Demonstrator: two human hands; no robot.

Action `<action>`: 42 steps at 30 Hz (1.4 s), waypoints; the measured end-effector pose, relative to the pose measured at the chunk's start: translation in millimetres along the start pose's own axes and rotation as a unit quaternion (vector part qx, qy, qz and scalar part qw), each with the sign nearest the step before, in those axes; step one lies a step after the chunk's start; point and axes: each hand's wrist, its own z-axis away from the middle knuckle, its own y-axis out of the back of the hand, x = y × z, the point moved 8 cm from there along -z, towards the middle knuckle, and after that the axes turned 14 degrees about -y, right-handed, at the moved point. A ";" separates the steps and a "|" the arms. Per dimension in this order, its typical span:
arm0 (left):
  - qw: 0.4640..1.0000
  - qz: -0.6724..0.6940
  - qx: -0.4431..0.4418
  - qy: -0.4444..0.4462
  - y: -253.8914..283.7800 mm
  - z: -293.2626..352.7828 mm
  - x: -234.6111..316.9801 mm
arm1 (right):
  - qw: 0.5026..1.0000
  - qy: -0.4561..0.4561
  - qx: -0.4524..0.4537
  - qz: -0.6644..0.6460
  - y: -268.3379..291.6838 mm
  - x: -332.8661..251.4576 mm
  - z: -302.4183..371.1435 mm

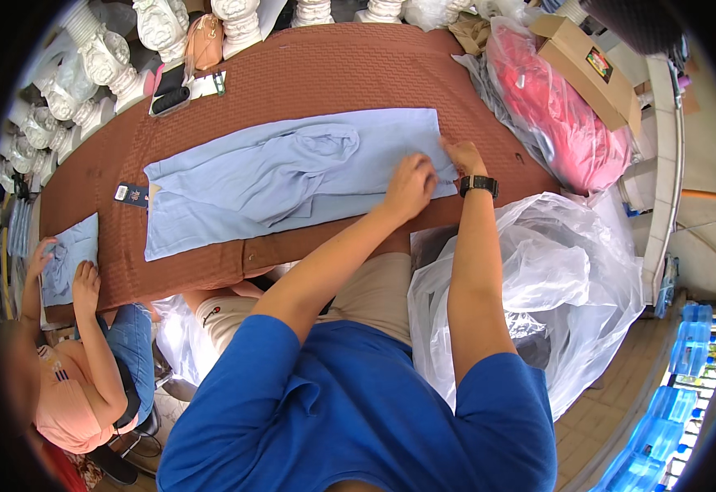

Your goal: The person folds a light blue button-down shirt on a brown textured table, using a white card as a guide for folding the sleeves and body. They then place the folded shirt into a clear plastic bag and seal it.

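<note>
A light blue garment (235,184) lies stretched out and folded lengthwise on the brown-covered table (309,70). One narrow part of it, like a sleeve, is laid along its top in loose folds. A dark hang tag (132,194) sticks out at its left end. My left hand (411,187) rests over the garment near its right end, fingers curled and blurred by motion. At the right edge, my right hand (464,156), with a black watch on the wrist, has its fingers closed on the cloth.
To the left, another person's hands (86,287) work on a folded light blue garment (71,256). Clear plastic bags (538,271) bulge beside my right arm. Bagged pink cloth (550,107) and a cardboard box (591,70) lie at the right back. White balusters (100,53) line the far left.
</note>
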 end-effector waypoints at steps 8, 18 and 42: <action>0.948 -0.298 -0.097 -0.061 61.7 -9.3 -7.1 | 0.995 0.088 0.049 -0.017 -14.3 3.0 -9.8; 0.945 -0.310 -0.104 -0.017 103.1 17.8 -49.2 | 0.995 0.088 -0.025 -0.034 -16.5 -35.4 29.9; 0.969 -0.103 -0.031 0.224 153.9 31.8 -48.9 | 0.974 0.148 -0.144 0.098 -58.4 -94.2 109.7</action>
